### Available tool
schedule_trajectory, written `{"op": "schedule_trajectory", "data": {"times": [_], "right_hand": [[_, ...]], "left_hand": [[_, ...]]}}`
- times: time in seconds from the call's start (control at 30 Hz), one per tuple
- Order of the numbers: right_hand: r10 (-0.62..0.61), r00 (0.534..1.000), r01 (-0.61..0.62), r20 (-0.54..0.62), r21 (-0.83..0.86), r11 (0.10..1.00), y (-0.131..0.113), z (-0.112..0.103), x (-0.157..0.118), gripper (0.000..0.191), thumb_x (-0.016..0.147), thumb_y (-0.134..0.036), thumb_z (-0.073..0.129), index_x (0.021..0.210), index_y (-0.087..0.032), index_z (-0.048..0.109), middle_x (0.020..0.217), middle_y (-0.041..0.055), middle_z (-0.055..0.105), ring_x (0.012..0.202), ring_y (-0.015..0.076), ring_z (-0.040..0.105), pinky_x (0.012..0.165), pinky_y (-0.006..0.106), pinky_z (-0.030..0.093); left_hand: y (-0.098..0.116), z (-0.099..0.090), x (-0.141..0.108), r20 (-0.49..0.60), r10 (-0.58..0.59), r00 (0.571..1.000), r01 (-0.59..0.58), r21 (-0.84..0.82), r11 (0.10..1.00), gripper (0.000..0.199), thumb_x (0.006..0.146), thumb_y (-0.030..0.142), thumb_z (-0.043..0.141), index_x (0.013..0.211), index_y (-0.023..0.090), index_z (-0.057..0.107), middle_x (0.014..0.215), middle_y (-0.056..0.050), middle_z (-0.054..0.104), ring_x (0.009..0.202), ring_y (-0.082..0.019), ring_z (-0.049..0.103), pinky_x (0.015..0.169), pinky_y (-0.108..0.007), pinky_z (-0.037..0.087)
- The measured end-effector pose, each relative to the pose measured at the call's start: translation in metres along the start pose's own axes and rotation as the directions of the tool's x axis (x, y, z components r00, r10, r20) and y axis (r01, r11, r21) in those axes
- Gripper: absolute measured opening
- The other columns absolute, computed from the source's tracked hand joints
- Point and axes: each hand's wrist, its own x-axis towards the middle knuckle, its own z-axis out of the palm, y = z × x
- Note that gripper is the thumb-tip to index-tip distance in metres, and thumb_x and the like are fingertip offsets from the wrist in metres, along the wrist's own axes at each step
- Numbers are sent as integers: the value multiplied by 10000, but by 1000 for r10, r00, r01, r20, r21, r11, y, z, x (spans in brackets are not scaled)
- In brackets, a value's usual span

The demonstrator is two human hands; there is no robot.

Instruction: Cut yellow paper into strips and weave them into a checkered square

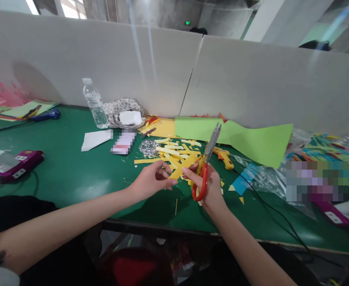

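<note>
In my right hand (212, 184) is a pair of scissors (212, 143) with red handles, its blades pointing up and away from me. The thumb and fingertips of that hand also pinch a yellow paper strip (182, 169). My left hand (153, 176) has its thumb and fingers closed at the strip's lower left end. Beneath and behind the hands lies a pile of cut yellow paper strips (171, 151) on the green table. A yellow glue gun (224, 159) rests just right of the scissors.
A water bottle (95, 103) stands at the back left beside a spotted cloth pouch (123, 109). Green paper sheets (254, 141) lean along the grey partition (237, 83). A black cable (270, 210) crosses the table at right. Purple power strips (19, 165) lie at both sides.
</note>
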Motion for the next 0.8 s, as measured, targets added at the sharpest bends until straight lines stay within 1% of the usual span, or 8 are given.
{"op": "schedule_trajectory", "data": {"times": [0.07, 0.13, 0.2, 0.3, 0.5, 0.63, 0.7, 0.8], "right_hand": [[15, 1000, -15, -4, 20, 1000, -4, -5, 2, 433, 457, -294, 844, 714, -197, 510, 656, -68, 521, 610, 106, 566, 624, 265, 527], [35, 999, -35, 36, 0, 999, -4, -8, 3, 434, 457, -292, 843, 713, -196, 506, 637, -68, 528, 600, 111, 572, 615, 268, 525], [57, 994, -54, 90, -42, 998, -2, -9, 3, 433, 459, -299, 842, 704, -196, 500, 622, -63, 545, 582, 116, 579, 612, 272, 525], [81, 989, -70, 125, -89, 994, -1, -7, 2, 432, 449, -314, 841, 679, -199, 494, 614, -57, 556, 564, 124, 585, 598, 283, 532], [96, 992, -89, 79, -85, 992, -3, -5, 2, 404, 474, -317, 830, 676, -200, 499, 652, -39, 580, 620, 134, 603, 600, 281, 541], [80, 991, -69, 107, -103, 992, 5, -4, 4, 409, 474, -328, 827, 671, -206, 489, 638, -41, 584, 589, 129, 592, 587, 287, 538], [75, 992, -63, 106, -114, 991, 9, -4, 4, 413, 474, -334, 826, 678, -205, 491, 644, -39, 593, 586, 127, 592, 593, 289, 538], [82, 991, -70, 103, -115, 991, 11, -3, 4, 422, 464, -330, 831, 683, -204, 493, 643, -40, 599, 588, 120, 593, 603, 282, 535]], "left_hand": [[-1, 2, -1, 18, -16, 1000, 15, 67, 998, 354, 651, 349, 733, 847, 193, 483, 647, 36, 597, 621, -134, 613, 605, -256, 467], [-1, 2, -1, 23, -13, 1000, 10, 152, 988, 344, 646, 370, 732, 844, 180, 523, 701, 14, 612, 657, -134, 602, 622, -255, 462], [0, -1, 0, 53, -16, 998, 6, 175, 985, 278, 690, 379, 691, 809, 165, 560, 729, -2, 612, 673, -128, 588, 627, -251, 463], [2, -5, 1, 111, -60, 992, 43, 148, 988, 199, 739, 345, 641, 750, 153, 590, 691, -8, 608, 645, -119, 577, 607, -244, 467], [-2, -6, 2, 158, -194, 968, 183, 81, 980, 141, 683, 236, 685, 728, 145, 587, 662, -3, 624, 595, -104, 571, 583, -243, 468], [-8, -6, 2, 208, -228, 951, 240, -34, 970, 233, 563, 114, 745, 723, 143, 577, 638, 29, 602, 551, -83, 552, 577, -237, 464], [-12, -6, 2, 231, -246, 941, 267, -66, 961, 287, 518, 72, 761, 724, 143, 573, 637, 30, 612, 574, -88, 570, 623, -251, 480], [-15, -10, 0, 271, -268, 925, 299, -80, 951, 314, 513, 83, 774, 750, 146, 579, 681, 14, 638, 624, -100, 598, 699, -283, 492]]}}
